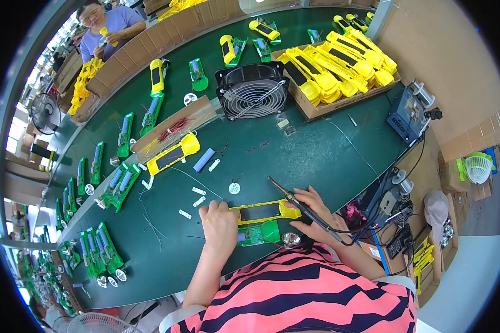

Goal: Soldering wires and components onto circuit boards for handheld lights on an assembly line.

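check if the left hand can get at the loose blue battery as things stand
Probably yes: little beyond a thin wire seems to lie on the table between the left hand and the blue battery, though that hand is at the yellow case.

Green bench (178,272), yellow casing (287,211) with black panel (259,212), green casing (265,233), black soldering iron (290,196), blue cell (204,160), pink shirt (294,297) with navy zigzags

The left fingers (212,207) hold a yellow casing (263,212), the right fingers (307,198) a soldering iron (298,203).
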`<state>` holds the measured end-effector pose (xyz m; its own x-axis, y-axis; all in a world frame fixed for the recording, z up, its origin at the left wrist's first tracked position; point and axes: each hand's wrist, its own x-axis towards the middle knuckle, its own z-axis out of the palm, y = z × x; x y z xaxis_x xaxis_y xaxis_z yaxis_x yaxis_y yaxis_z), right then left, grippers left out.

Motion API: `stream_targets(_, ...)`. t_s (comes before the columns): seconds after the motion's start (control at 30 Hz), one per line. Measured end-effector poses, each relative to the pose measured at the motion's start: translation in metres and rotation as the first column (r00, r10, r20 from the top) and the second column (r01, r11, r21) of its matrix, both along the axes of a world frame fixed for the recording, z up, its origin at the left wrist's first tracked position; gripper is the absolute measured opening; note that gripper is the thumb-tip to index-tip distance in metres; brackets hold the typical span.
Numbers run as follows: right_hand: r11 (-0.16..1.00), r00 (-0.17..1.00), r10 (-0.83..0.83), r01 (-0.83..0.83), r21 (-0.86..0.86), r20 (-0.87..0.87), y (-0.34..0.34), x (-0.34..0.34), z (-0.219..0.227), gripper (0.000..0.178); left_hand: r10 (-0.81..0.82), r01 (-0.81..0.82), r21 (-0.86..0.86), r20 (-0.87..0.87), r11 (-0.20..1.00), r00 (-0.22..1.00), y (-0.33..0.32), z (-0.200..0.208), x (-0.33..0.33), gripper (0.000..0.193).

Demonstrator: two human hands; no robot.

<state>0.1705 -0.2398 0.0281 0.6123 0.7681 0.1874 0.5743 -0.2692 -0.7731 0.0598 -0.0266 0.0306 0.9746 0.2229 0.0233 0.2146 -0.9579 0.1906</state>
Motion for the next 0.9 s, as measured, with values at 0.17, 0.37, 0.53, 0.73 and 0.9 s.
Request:
stream_targets(0.17,1.000,1.000,-0.019,0.019,-0.017,0.009,-0.003,0.002,-0.006,0.054,0.008,-0.008,-0.008,0.000,1.000,1.000,0.002,-0.001,0.001,0.009)
stream_targets(0.37,0.999,0.999,-0.010,0.012,-0.053,0.033,-0.002,0.004,-0.004,0.055,0.057,0.032,-0.261,0.325,0.965,0.944,-0.006,0.020,0.006,0.006)
stream_targets(0.53,0.999,0.998,-0.040,0.040,0.005,-0.041,-0.003,0.005,-0.006,0.055,-0.084,0.133,-0.219,0.219,0.967,0.972,-0.037,0.020,0.003,0.012)
stream_targets(0.73,0.999,0.999,0.039,-0.039,-0.035,-0.026,0.008,0.009,-0.002,0.056,-0.020,0.135,-0.283,0.375,0.950,0.927,-0.045,-0.006,-0.006,0.013)
stream_targets(0.9,0.989,0.990,0.138,-0.136,0.054,-0.041,0.025,0.009,-0.007,0.053,0.013,0.091,-0.251,0.384,0.964,0.923,-0.042,-0.011,0.000,0.011)
